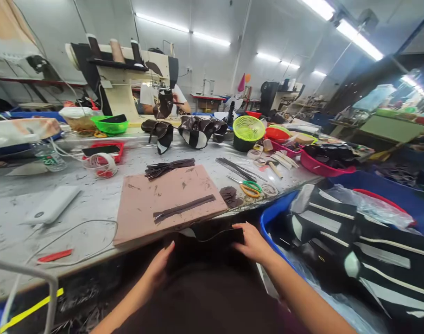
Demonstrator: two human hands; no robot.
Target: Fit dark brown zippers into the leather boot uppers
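Observation:
My right hand (251,242) is closed on the right end of a dark, flexible piece of material (217,237), possibly leather, at the table's front edge. My left hand (160,260) pinches the left side of this piece, thumb up; its other fingers are partly hidden. Black clothing behind makes the lower outline of the piece hard to see. Just beyond, a pink board (138,204) lies on the table, with a dark brown zipper (184,208) across it. At its back edge rests a bundle of dark strips (170,168).
Scissors (251,188) with green and orange handles lie right of the board, beside small dark scraps (230,197). A blue bin (267,222) at right holds black-and-white panels (330,218). A sewing machine (123,88) stands behind. A power bank (53,204) lies left.

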